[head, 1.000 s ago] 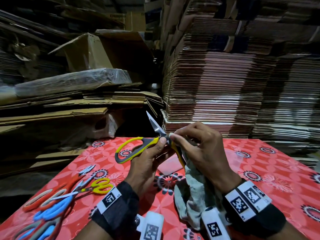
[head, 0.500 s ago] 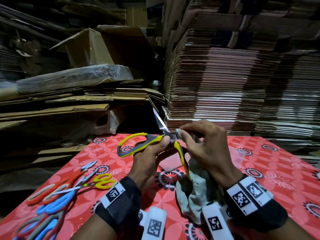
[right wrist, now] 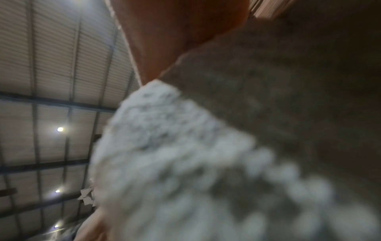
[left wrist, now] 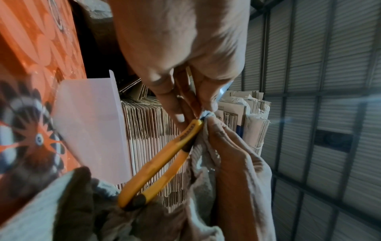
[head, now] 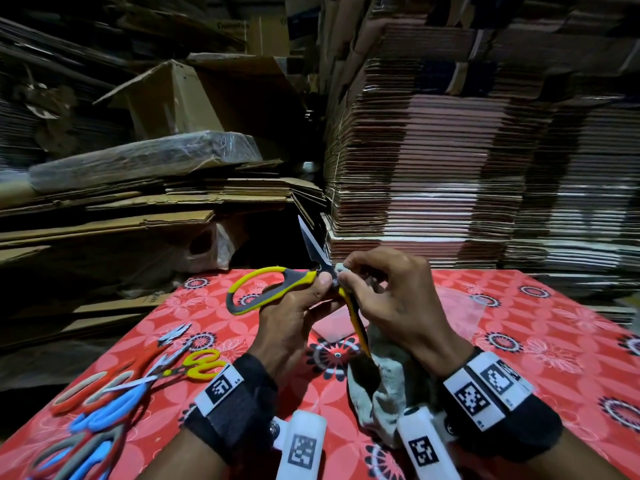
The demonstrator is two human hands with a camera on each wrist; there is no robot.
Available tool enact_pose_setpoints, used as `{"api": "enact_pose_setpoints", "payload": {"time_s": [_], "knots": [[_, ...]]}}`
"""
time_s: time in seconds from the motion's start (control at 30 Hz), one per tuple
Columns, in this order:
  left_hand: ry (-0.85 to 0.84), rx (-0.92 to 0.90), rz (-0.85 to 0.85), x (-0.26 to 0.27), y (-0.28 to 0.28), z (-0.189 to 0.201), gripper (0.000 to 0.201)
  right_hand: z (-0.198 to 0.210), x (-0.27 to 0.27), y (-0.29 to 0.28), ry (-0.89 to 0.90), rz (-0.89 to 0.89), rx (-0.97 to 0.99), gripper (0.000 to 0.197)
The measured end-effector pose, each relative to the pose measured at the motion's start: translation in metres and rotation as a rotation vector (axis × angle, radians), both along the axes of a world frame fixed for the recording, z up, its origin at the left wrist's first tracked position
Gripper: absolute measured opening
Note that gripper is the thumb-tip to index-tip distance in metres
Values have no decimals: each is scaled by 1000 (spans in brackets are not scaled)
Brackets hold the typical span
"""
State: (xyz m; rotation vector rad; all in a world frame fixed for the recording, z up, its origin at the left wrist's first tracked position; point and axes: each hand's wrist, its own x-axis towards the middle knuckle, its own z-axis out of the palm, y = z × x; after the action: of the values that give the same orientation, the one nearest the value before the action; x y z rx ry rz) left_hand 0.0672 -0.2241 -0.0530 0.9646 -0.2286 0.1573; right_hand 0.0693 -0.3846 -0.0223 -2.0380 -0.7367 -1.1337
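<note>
Yellow scissors (head: 294, 280) are held in the air above the table (head: 519, 341), gripped near the pivot by the left hand (head: 291, 320). Its thumb lies on top at the joint, and the other fingers (left wrist: 163, 91) curl round from below. The right hand (head: 398, 299) meets them there, its fingertips (head: 346, 278) bunched and pinching a grey cloth (head: 391, 379) against the metal just beside the pivot. The two hands touch or nearly touch at that spot.

The scissors stand wide open. One blade points up and away. One looped handle sticks out to the left, and the other runs down towards the person between the wrists, its end lying against the cloth. The second blade is mostly hidden behind the right hand and the cloth. The rest of the cloth hangs from the right palm down to the table; in the right wrist view it is only a blur filling the frame.

Under the hands, a clear plastic sheet (head: 332, 329) lies on the red flowered table covering. Well to the left, near the table edge, lies a loose heap of other scissors (head: 104, 403) with red, blue, grey and yellow handles. Stacks of flattened cardboard (head: 433, 168) rise behind the table.
</note>
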Motion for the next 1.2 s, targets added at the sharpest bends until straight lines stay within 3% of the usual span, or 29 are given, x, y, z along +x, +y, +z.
{"api": "enact_pose_setpoints", "payload": {"time_s": [0.27,0.37,0.53,0.7,0.8,1.0,1.2], "knots": [[-31,13,-5,4,-1,-1,34,6,7,-15,-116,-169,77,4],[-24,-3,13,2,-3,0,32,3,1,-9,-90,-108,46,4],[-2,-51,-17,3,-3,1,50,0,-2,1,-58,-4,6,5],[-63,25,-40,4,-1,1,29,6,5,-12,-112,-110,68,3],[-102,64,-20,4,-1,0,29,8,9,-24,-89,-151,131,2],[-101,20,-11,3,-1,2,37,-1,-3,3,-110,34,21,3],[-116,39,-35,1,1,4,28,5,8,-18,-176,-122,91,6]]}}
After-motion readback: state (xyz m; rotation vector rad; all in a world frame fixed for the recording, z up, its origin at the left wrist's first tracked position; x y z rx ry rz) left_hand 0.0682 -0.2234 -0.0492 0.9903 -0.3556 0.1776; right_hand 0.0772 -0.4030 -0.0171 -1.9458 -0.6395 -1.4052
